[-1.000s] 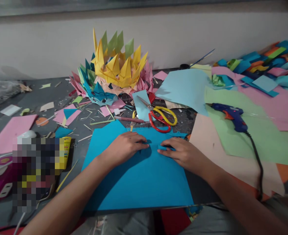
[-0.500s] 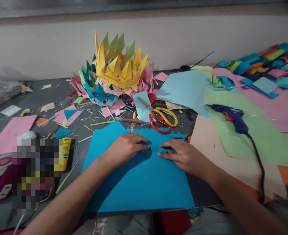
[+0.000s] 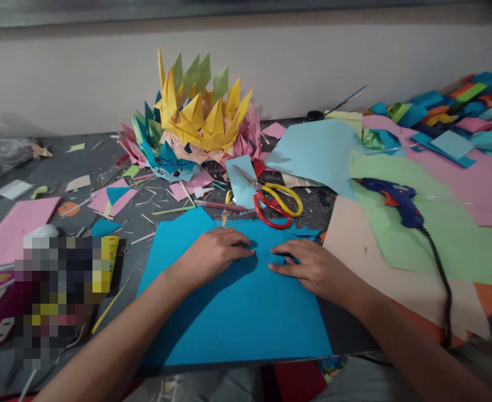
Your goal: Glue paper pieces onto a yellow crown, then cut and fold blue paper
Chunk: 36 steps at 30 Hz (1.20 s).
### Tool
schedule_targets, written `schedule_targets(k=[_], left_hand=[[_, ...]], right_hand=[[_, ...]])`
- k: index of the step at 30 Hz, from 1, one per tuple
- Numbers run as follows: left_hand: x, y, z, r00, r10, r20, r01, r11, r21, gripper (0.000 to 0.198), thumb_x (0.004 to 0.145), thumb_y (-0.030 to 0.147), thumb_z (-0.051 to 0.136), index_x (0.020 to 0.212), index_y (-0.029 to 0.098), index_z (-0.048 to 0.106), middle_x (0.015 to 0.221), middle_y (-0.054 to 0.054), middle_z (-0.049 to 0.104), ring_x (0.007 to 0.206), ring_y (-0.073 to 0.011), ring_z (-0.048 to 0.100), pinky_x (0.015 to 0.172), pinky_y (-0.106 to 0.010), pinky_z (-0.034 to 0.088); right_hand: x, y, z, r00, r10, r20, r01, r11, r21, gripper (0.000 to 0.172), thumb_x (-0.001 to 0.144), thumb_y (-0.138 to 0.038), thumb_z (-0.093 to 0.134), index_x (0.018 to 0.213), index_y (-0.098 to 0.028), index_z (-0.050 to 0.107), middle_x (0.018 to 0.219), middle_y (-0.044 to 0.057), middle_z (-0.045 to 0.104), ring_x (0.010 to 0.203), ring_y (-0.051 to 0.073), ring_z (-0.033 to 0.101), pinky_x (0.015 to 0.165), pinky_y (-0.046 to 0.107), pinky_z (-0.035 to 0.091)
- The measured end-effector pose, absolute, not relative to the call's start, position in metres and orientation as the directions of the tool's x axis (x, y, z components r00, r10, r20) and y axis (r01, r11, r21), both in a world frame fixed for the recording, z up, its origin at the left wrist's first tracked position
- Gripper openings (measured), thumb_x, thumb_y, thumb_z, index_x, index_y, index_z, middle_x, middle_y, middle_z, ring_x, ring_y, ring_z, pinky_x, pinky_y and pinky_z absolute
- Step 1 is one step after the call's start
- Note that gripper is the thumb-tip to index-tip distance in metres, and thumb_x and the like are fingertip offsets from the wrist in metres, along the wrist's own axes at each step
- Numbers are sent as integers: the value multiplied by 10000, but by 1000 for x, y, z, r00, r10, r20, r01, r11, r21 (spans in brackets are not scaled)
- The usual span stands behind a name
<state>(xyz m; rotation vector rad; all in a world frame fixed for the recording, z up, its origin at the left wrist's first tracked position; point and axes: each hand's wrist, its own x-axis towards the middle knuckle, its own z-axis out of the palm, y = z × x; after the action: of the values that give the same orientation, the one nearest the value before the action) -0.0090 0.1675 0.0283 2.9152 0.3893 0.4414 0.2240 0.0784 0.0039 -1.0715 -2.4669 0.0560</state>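
Observation:
A large blue sheet [image 3: 237,318] lies flat on the dark table under both hands. My left hand [image 3: 216,254] rests on its upper middle, fingers bent and pointing right; whether they hold anything is hidden. Facing it across a small gap, my right hand [image 3: 304,265] has its thumb and fingers around a small blue paper piece [image 3: 277,258], which blends with the sheet. Just beyond the hands lie scissors [image 3: 277,206] with one red and one yellow handle loop, blades over a light blue slip [image 3: 240,187]. A small blue folded scrap [image 3: 306,232] sits at the sheet's top right edge.
Folded paper crowns [image 3: 199,125] stand at the back. On the right, a blue glue gun [image 3: 396,198] with a black cord rests on a green sheet [image 3: 447,245]. Colored paper strips [image 3: 434,103] pile behind. A yellow tube [image 3: 109,259] and paper scraps are on the left.
The view has shifted slightly, so things on the left appear a little further left. Both hands keep nearly the same place and pose.

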Motion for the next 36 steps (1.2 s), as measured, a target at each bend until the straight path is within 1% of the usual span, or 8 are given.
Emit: schedule_targets(k=[7, 16, 20, 23, 26, 29, 33, 36], left_hand=[[-8, 167, 27, 916, 297, 270, 252, -949, 190, 271, 891, 143, 432, 951, 203, 690, 995, -76, 686, 890, -197, 638, 748, -329, 533], [-8, 167, 25, 911, 319, 262, 265, -939, 220, 255, 886, 133, 446, 964, 187, 683, 1000, -78, 678, 892, -229, 631, 732, -367, 530], [-8, 166, 26, 919, 315, 238, 272, -942, 196, 244, 872, 125, 469, 967, 202, 681, 1005, -66, 675, 896, -216, 627, 739, -345, 522], [-6, 159, 29, 913, 339, 228, 307, -937, 164, 221, 849, 142, 502, 969, 194, 680, 1026, -75, 663, 914, -244, 617, 755, -387, 516], [-1, 147, 31, 877, 409, 252, 384, -912, 143, 174, 825, 186, 531, 908, 153, 680, 1018, -99, 654, 923, -271, 605, 777, -424, 506], [5, 137, 31, 887, 383, 257, 360, -924, 133, 179, 851, 178, 492, 877, 123, 660, 999, -101, 658, 915, -246, 609, 779, -387, 514], [8, 129, 25, 913, 322, 251, 305, -946, 106, 202, 866, 138, 463, 957, 89, 636, 1060, -110, 660, 978, -233, 606, 825, -360, 507], [9, 127, 25, 896, 378, 236, 364, -926, 101, 225, 847, 125, 487, 1019, 91, 628, 1066, -100, 673, 1025, -255, 592, 872, -404, 482]], right_hand=[[224, 78, 4, -594, 706, 385, 688, 694, -213, 327, 902, -100, 406, 1046, -262, 652, 1046, 73, 654, 950, 200, 598, 704, 352, 500], [224, 79, 3, -588, 714, 381, 684, 690, -238, 319, 893, -92, 420, 1028, -243, 666, 1048, 78, 653, 942, 216, 596, 704, 380, 512], [223, 79, 3, -590, 711, 382, 687, 691, -225, 319, 893, -89, 418, 1022, -241, 667, 1042, 76, 657, 940, 214, 597, 703, 378, 516], [223, 78, 4, -588, 712, 384, 689, 690, -222, 313, 891, -88, 419, 1025, -234, 662, 1064, 73, 657, 948, 215, 596, 708, 379, 518], [222, 78, 5, -613, 693, 380, 670, 711, -214, 324, 877, -56, 398, 1010, -188, 662, 1127, 80, 643, 992, 229, 584, 729, 387, 520], [221, 77, 6, -613, 692, 381, 665, 713, -224, 309, 873, -64, 397, 978, -169, 668, 1133, 81, 644, 1012, 233, 580, 741, 390, 516], [213, 73, 8, -584, 721, 372, 704, 679, -211, 280, 875, -98, 406, 964, -163, 663, 1133, 87, 644, 1020, 235, 576, 730, 384, 494], [205, 68, 12, -546, 767, 336, 770, 617, -159, 241, 853, -107, 441, 942, -157, 660, 1139, 89, 645, 1000, 246, 576, 755, 404, 455]])
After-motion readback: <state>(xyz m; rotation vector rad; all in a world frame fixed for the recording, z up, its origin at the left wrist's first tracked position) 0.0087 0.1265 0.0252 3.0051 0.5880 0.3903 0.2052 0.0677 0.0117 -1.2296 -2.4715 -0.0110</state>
